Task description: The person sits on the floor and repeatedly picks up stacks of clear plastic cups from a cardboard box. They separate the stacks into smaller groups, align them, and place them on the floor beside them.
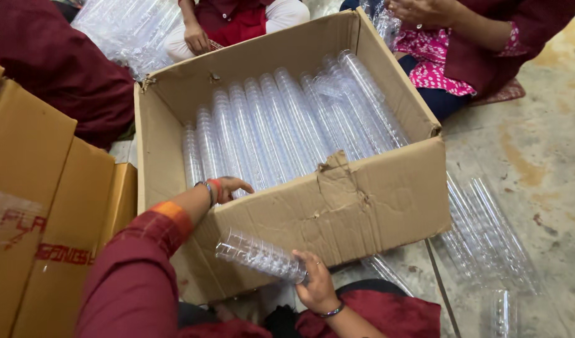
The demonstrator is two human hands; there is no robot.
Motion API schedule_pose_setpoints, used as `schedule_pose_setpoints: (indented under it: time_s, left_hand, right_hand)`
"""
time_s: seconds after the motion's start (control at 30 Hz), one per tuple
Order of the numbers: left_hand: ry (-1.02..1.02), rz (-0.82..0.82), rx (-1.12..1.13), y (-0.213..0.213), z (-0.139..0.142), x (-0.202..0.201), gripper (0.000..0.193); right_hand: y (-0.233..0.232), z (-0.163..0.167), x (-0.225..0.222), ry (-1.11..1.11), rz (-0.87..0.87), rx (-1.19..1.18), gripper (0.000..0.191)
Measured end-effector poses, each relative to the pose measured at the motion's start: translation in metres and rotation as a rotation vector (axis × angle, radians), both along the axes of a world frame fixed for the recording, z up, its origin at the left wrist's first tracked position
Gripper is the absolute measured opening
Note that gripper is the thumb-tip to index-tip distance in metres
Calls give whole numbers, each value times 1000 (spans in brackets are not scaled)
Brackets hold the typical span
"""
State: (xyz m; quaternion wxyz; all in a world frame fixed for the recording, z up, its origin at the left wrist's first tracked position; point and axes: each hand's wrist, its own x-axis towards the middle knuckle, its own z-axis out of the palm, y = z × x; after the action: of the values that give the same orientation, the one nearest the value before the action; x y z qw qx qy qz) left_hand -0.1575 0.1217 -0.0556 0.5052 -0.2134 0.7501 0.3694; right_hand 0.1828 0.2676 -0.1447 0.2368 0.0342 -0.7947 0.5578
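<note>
A large open cardboard box (387, 200) stands in front of me, filled with long stacks of clear plastic cups (281, 125) lying side by side. My left hand (228, 186) reaches over the box's near wall, fingers curled at the near ends of the stacks; whether it grips one is hidden. My right hand (313, 285) is below the box's front wall and holds a short stack of clear cups (259, 255) lying sideways.
A closed cardboard carton (43, 206) stands at my left. More bagged stacks of clear cups (487, 238) lie on the concrete floor at right. Two other people sit beyond the box; one's hand (196, 39) rests near the far rim, another's hands (419, 11) hold cups.
</note>
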Motion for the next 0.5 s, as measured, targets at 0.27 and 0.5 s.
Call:
schedule_pose_setpoints:
  time_s: [0.27,0.5]
  left_hand:
    - [151,329,307,-18,13,-18,17]
    - [140,554,659,-82,64,6,8]
  right_hand:
    - [4,-10,-11,-17,-23,62,73]
    - [-4,-12,-5,-20,-6,20,78]
